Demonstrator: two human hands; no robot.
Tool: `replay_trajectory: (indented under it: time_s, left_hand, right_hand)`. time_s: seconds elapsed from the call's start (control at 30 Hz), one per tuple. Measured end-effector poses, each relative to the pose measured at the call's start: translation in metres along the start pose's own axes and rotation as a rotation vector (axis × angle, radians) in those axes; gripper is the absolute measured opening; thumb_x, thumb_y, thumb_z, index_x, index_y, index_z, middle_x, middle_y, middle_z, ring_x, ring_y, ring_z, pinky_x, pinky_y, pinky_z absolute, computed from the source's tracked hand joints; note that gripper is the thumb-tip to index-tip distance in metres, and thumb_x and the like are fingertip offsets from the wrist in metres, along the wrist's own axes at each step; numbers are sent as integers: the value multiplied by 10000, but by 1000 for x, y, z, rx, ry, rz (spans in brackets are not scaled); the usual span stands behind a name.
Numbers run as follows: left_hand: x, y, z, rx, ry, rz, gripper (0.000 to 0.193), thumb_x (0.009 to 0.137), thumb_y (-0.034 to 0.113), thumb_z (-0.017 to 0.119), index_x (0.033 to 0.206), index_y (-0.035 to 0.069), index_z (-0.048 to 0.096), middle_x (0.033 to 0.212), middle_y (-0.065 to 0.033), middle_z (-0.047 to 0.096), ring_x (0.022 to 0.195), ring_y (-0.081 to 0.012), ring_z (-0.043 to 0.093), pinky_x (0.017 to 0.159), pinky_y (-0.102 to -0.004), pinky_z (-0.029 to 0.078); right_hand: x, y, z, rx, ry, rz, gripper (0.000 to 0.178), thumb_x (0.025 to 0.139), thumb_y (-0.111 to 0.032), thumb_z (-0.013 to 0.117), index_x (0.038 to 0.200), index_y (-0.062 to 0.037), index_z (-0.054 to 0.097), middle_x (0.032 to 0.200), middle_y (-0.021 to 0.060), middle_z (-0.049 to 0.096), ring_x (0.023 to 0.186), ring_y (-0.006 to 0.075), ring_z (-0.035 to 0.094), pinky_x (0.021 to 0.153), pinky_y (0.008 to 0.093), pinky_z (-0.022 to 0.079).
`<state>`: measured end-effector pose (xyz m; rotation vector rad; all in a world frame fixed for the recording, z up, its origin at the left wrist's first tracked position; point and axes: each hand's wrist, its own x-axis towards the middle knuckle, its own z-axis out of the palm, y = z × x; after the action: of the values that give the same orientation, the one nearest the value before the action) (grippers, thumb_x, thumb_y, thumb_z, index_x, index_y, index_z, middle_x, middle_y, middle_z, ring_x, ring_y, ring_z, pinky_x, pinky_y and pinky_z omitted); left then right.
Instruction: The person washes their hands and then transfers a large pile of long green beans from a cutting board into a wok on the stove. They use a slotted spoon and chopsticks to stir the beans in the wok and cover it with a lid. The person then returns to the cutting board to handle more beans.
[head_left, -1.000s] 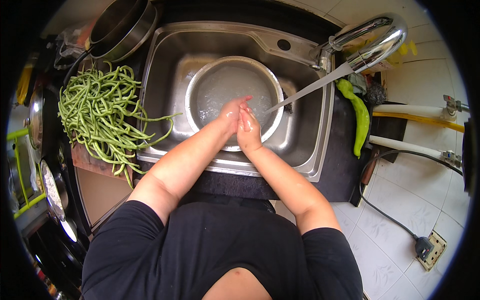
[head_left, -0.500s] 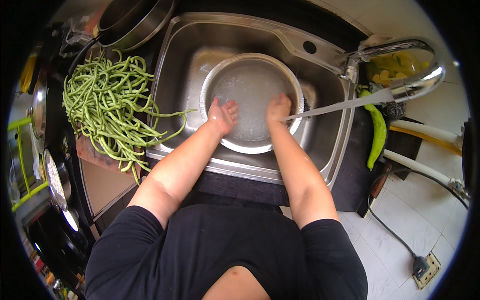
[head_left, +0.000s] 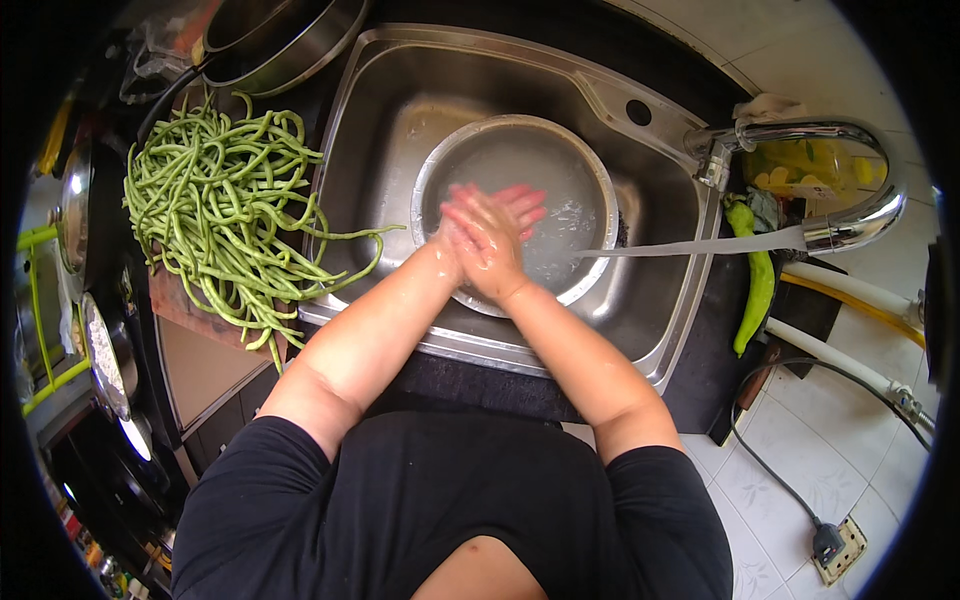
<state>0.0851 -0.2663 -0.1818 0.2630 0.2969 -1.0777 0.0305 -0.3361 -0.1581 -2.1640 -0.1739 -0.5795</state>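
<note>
Both wet hands press palm to palm above a round metal basin (head_left: 603, 200) of cloudy water, which sits in the steel sink (head_left: 360, 170). My left hand (head_left: 522, 205) stretches its fingers toward the right from behind my right hand (head_left: 486, 238). The right lies flat across the left, its fingers extended toward the upper left. Nothing shows between the palms, though their contact side is hidden. From the curved chrome faucet (head_left: 850, 230) at the right, a water stream (head_left: 690, 247) runs leftward over the basin's right rim.
Long green beans (head_left: 220, 200) lie heaped left of the sink, some reaching over its edge. Behind them stands a dark pan (head_left: 290, 50). A green pepper (head_left: 758, 290) rests on the right counter. Below, a black plug (head_left: 828, 543) is in a wall socket.
My hands were apart at the basin's left and right sides; they have come together near its left-middle and now overlap. The view has shifted slightly.
</note>
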Motion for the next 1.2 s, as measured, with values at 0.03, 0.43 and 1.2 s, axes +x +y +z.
replay_trajectory:
  time_s: [0.03, 0.43, 1.2]
  left_hand:
    - [-3, 2, 9, 36, 13, -16, 705, 909, 519, 284, 1385, 2, 229, 1450, -189, 248, 1327, -328, 261, 1075, -448, 221]
    - [-2, 8, -28, -168, 280, 154, 528, 959, 352, 321, 1311, -41, 310, 1304, -197, 415, 1154, -306, 463, 952, -394, 407]
    - [-39, 42, -6, 1679, 1153, 193, 509, 777, 202, 619, 1178, -59, 447, 1124, -260, 539, 1067, -369, 541, 883, -401, 451]
  right_hand:
    - [-1, 11, -5, -105, -24, 50, 256, 843, -224, 510, 1017, -91, 642, 1091, 88, 614, 1071, 311, 537, 944, 424, 386]
    - [-37, 108, -7, 532, 219, 1167, 226, 900, -215, 475, 937, -11, 564, 850, 114, 580, 786, 262, 542, 680, 371, 424]
    - [-50, 80, -116, -402, -107, 980, 572, 793, -147, 602, 1298, -32, 359, 1108, 260, 563, 989, 425, 553, 846, 426, 438]
